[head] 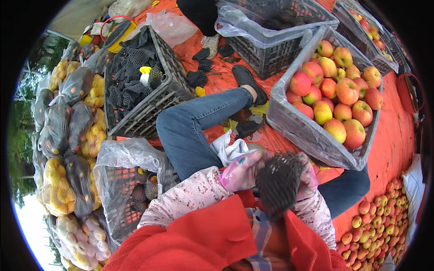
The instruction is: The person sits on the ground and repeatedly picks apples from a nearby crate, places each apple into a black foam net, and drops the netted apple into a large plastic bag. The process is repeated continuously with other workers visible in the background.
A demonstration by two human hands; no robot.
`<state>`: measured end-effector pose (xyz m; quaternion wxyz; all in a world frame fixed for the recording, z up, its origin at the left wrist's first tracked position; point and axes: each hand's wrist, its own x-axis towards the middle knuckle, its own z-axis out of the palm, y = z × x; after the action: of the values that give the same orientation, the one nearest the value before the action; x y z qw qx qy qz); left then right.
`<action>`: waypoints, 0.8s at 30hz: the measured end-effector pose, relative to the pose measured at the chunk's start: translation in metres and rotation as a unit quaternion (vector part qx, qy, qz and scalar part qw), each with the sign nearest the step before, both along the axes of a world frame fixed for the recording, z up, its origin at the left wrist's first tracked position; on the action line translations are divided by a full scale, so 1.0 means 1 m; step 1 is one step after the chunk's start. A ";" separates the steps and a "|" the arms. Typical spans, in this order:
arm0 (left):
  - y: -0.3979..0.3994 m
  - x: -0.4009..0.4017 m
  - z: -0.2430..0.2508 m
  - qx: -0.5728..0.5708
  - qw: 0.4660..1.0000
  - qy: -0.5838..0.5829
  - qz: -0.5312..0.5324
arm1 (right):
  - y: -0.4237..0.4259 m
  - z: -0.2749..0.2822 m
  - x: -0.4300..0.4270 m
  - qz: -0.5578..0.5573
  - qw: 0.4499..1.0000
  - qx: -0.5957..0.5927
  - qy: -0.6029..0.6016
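Note:
A black foam fruit net (280,184) is stretched between my gloved hands, close to my chest and blurred. My left hand (242,169), in a pink patterned glove, grips its left side. On its right side is my right hand (308,178), gloved in the same pink, with its fingers partly hidden behind the net. Whether an apple is inside cannot be made out. Just beyond my hands to the right stands a plastic-lined crate (318,142) of loose red and yellow apples (342,91). A white cloth (230,147) lies by my left hand.
Black foam nets (132,64) fill a tilted crate (169,101) at left. Below it, a lined crate (105,189) holds several netted apples (145,191). Bagged fruit (67,135) is stacked farther left. Loose apples (376,223) cover the lower right. Another person's shoe (211,45) is ahead.

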<state>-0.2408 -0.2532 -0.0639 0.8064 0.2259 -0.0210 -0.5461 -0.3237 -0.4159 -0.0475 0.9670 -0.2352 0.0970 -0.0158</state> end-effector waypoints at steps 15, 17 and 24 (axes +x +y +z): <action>-0.051 0.042 0.058 0.011 0.925 -0.262 -0.275 | -0.050 0.020 0.042 0.003 0.958 -0.285 0.036; -0.053 0.057 0.053 0.001 0.902 -0.366 -0.227 | -0.058 0.027 0.058 0.031 0.929 -0.368 0.005; -0.056 0.104 0.016 -0.090 0.995 -0.033 0.002 | -0.142 0.011 0.171 0.041 0.440 -0.897 0.000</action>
<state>-0.1371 -0.3091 -0.0482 0.8233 0.1701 -0.0963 -0.5328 -0.1530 -0.5582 -0.0367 0.2148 -0.9750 0.0191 -0.0544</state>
